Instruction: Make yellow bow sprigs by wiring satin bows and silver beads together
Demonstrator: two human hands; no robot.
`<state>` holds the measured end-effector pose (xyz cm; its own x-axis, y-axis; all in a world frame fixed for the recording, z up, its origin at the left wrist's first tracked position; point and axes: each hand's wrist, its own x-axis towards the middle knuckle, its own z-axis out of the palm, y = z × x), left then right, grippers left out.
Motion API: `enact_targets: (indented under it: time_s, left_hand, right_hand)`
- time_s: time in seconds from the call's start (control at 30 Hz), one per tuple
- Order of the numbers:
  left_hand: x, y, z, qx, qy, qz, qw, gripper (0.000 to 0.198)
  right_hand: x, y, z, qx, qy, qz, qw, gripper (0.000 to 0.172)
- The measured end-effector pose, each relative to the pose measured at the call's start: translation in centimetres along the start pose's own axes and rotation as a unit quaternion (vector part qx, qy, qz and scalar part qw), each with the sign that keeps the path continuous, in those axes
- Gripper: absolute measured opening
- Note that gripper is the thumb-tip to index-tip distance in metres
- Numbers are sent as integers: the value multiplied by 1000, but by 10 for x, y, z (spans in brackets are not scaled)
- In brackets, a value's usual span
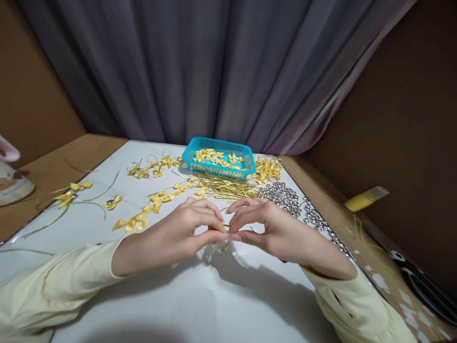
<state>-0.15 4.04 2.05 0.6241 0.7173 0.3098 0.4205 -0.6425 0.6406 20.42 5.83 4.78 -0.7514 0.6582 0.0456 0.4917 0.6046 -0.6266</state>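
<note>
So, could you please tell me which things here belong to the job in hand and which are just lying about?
In hand: left hand and right hand pinching a thin gold wire; likely supplies: gold wire pile, yellow bows in the blue basket, silver beads.
Lying about: scissors, yellow tube, pink-and-white object at left edge.

The left sleeve [53, 286] and right sleeve [357, 309] are pale yellow, long, soft and creased, reaching the wrists. The left hand [174, 236] and right hand [282, 231] are bare.
</note>
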Motion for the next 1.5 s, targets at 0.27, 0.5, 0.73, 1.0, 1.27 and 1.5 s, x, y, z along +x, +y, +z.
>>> enact_targets:
  time_s: [0.27, 0.5, 0.73, 1.0, 1.27, 1.5]
  left_hand:
    - [-1, -2, -5, 13, -84, -39, 996, 11]
    - [-2, -3, -5, 20, -114, -31, 993, 14]
    - [-3, -1, -3, 26, -104, -24, 994, 14]
    - [8, -16, -18, -4, -60, -116, 991, 26]
    - [10, -62, 27, 114, -160, -172, 965, 35]
    - [16, -59, 47, 131, -142, -167, 967, 47]
  right_hand:
    - [-2, 2, 3, -10, -35, -2, 999, 7]
    - [-1, 2, 2, 0, -60, 11, 998, 6]
    - [0, -2, 3, 4, -61, 13, 998, 10]
    - [-14, -4, -7, 56, -34, 27, 997, 16]
    - [-31, 11, -8, 100, -37, 113, 988, 15]
    - [-26, 21, 1, 138, -69, 126, 980, 14]
